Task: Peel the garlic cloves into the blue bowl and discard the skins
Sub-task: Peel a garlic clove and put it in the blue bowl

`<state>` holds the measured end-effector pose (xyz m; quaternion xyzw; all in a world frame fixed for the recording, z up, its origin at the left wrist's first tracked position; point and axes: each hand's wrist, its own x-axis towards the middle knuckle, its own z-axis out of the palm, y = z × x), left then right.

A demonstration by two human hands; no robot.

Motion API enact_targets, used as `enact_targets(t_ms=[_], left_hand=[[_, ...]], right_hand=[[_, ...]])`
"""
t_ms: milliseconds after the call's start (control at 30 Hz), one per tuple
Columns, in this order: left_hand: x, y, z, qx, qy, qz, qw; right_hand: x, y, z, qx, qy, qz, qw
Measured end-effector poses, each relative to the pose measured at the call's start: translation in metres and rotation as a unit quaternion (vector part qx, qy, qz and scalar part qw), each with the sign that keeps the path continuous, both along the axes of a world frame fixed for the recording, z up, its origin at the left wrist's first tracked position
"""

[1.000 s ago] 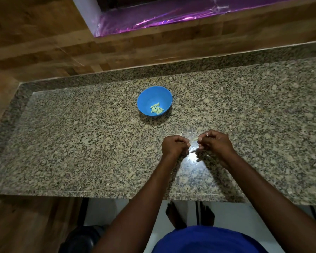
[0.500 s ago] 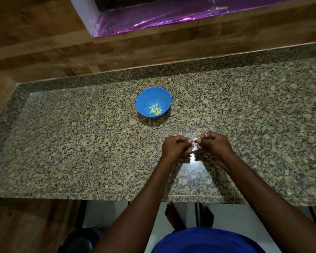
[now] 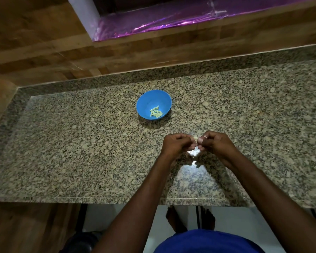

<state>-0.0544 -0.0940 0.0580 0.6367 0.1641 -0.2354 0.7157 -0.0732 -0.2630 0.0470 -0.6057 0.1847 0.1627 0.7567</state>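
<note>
Granite counter point(image 3: 80, 152), blue bowl point(image 3: 154, 104) holding peeled cloves point(image 3: 155, 112), then your hands — left hand point(image 3: 176, 146) and right hand point(image 3: 215, 144) together pinch one garlic clove point(image 3: 195, 141). Peeling step; next, probably strip the skin and carry the clove to the bowl.

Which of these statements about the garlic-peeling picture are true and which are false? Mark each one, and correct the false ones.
1. The blue bowl holds several peeled cloves. True.
2. The left hand rests inside the bowl. False: it is nearer the person, apart from the bowl, pinching a garlic clove.
3. The right hand also pinches that clove. True.
4. The bowl lies tipped on its side. False: it stands upright on the granite counter.
5. The bowl stands to the right of both hands. False: it is farther away and to their left.
</note>
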Motion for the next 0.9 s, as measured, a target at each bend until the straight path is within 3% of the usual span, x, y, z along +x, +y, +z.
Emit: enact_targets(t_ms=[100, 233, 367, 433, 500, 600, 667, 700, 767, 833, 900], left_hand=[[-0.002, 0.003, 0.002, -0.058, 0.036, 0.003, 0.998], [-0.005, 0.003, 0.004, -0.088, 0.057, 0.0, 0.995], [-0.01, 0.002, 0.003, -0.041, 0.013, -0.019, 0.999], [-0.01, 0.004, 0.002, 0.034, -0.031, -0.047, 0.998], [-0.011, 0.002, 0.0, 0.113, -0.071, -0.061, 0.989], [-0.012, -0.008, 0.0, 0.155, -0.078, -0.024, 0.985], [-0.012, -0.013, -0.001, 0.146, -0.044, 0.012, 0.988], [-0.012, -0.014, -0.001, 0.125, -0.025, 0.027, 0.991], [-0.014, -0.012, -0.001, 0.064, -0.009, 0.035, 0.997], [-0.018, -0.01, -0.001, 0.017, -0.013, 0.02, 1.0], [-0.019, -0.009, -0.002, -0.008, -0.01, 0.016, 1.0]], right_hand=[[0.006, -0.005, 0.004, 0.106, 0.059, 0.024, 0.992], [0.004, -0.006, -0.002, 0.268, 0.129, -0.003, 0.955], [-0.002, -0.006, -0.002, 0.281, 0.171, -0.023, 0.944], [-0.003, -0.005, 0.0, 0.15, 0.156, -0.004, 0.976], [-0.004, -0.003, 0.0, -0.081, 0.064, 0.024, 0.994], [-0.007, 0.005, 0.002, -0.373, -0.092, 0.033, 0.923], [-0.009, 0.01, 0.004, -0.438, -0.129, 0.019, 0.89], [-0.009, 0.01, 0.004, -0.395, -0.119, 0.007, 0.911], [-0.008, 0.006, 0.005, -0.151, -0.023, -0.05, 0.987], [-0.007, 0.001, 0.011, 0.072, 0.108, -0.076, 0.989], [-0.005, -0.004, 0.01, 0.171, 0.17, -0.068, 0.968]])
